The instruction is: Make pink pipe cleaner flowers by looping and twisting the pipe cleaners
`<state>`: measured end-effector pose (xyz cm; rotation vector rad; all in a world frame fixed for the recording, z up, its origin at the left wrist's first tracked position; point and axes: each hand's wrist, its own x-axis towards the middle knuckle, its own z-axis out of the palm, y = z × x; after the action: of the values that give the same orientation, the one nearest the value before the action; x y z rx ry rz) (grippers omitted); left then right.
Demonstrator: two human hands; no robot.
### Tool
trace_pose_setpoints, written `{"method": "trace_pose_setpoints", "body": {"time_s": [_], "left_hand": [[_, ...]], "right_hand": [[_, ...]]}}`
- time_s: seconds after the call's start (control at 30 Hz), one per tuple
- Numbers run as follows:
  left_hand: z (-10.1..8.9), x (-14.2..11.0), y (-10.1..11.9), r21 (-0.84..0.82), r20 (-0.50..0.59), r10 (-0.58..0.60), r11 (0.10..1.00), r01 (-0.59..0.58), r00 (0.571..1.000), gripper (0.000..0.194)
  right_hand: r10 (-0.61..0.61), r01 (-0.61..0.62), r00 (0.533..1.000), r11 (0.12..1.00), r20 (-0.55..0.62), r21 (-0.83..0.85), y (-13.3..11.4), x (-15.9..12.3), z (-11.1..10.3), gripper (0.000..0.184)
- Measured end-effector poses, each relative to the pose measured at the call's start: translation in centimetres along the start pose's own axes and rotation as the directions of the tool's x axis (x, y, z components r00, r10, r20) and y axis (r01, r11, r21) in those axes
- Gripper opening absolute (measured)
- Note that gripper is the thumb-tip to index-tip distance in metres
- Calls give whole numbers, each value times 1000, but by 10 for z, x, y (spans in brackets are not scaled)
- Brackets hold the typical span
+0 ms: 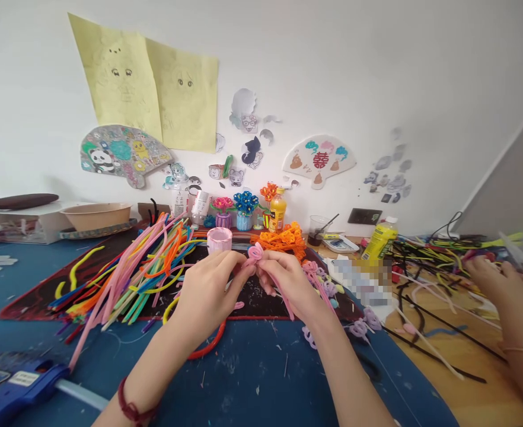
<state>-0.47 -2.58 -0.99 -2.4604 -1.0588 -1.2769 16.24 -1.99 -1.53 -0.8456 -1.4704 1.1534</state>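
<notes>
A pink pipe cleaner [256,252], bent into small loops like petals, is pinched between my two hands in the middle of the head view. My left hand [210,290] closes its thumb and fingertips on the left side of the loops. From the other side, my right hand [290,281] grips it with bent fingers, and straight pink ends hang below that hand. Just behind my left hand stands a pink-and-white cup [219,239]. Looped pink pipe-cleaner pieces [313,274] lie to the right of my right hand.
Loose coloured pipe cleaners [128,267] are heaped on the left of the dark mat [34,296]. A blue glue gun [25,385] lies at the lower left. Finished pipe-cleaner flowers [246,207] stand by the wall. Another person's hand [488,281] is at the right, near more pipe cleaners.
</notes>
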Motion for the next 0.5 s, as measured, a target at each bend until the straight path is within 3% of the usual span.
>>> {"method": "trace_pose_setpoints", "body": {"time_s": [0.17,0.27,0.5], "left_hand": [[2,0,-3,146,10,15,989,-17,1000,25],[3,0,-3,138,36,4,990,-9,999,27],[-2,3,3,-103,15,-44,994,46,999,23]], "right_hand": [[-136,129,991,965,-11,-230,5,1,0,20],[-151,147,988,939,11,-310,6,0,-1,20],[-57,82,988,981,143,-176,-3,-4,-4,26]]}}
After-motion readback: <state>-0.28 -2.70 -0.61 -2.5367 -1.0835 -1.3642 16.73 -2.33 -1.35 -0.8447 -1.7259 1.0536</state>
